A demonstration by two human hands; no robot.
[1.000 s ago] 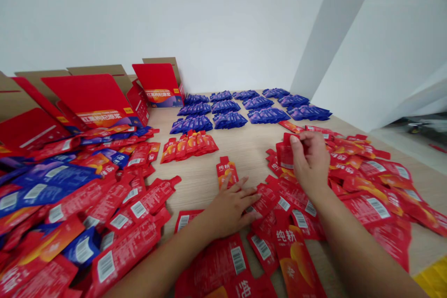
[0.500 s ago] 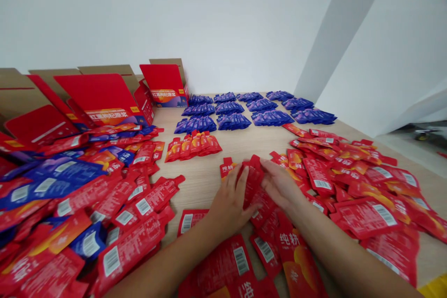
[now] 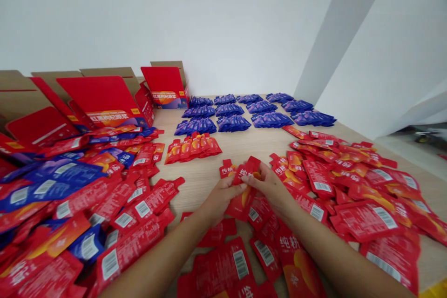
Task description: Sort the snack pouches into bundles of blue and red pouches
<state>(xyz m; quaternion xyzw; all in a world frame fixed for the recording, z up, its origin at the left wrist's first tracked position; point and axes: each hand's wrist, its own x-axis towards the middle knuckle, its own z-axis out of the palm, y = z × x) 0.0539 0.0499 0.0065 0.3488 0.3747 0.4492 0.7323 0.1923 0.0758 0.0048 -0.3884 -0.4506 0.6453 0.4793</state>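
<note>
A red pouch (image 3: 247,171) with white lettering and an orange print faces up between my two hands at the middle of the table. My left hand (image 3: 220,195) pinches its left side, thumb on top. From the right, my right hand (image 3: 271,187) is closed on the same pouch, its thumb across the front. Whether other pouches are stacked beneath it in my grip is hard to tell. Just behind my left hand lies another red pouch (image 3: 226,167), partly covered. Under my wrists, loose red pouches (image 3: 223,265) lie on the table, some barcode side up.
A mixed heap of red and blue pouches (image 3: 115,200) covers the left side; a red heap (image 3: 344,172) covers the right. Fanned blue bundles (image 3: 233,122) stand in rows at the back, with one red bundle (image 3: 193,147) before them. Open red cartons (image 3: 164,86) line the back left.
The pouch in my hands now shows its orange printed front instead of its plain red side. My left hand has drawn down and left, its spread fingers now closed on the pouch.
</note>
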